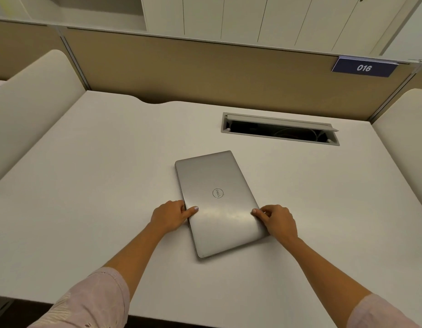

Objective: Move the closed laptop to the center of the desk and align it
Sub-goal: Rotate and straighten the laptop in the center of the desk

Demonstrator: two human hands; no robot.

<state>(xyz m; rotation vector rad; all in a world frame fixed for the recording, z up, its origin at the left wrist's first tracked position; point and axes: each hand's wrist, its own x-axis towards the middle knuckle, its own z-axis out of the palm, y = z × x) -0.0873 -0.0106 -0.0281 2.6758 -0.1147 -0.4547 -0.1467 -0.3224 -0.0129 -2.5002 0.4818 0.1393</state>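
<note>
A closed silver laptop (pixel 217 197) with a round logo lies flat on the white desk (pixel 86 185), near its middle. It is turned so a short end points toward me, skewed slightly to the right. My left hand (pixel 172 217) grips its left long edge, thumb on the lid. My right hand (pixel 277 221) grips the right long edge, thumb on the lid too.
An open cable hatch (pixel 279 129) with wires inside sits in the desk behind the laptop, to the right. Padded white dividers (pixel 27 102) flank both sides, and a tan partition (pixel 205 74) with a blue "016" sign (pixel 364 67) closes the back.
</note>
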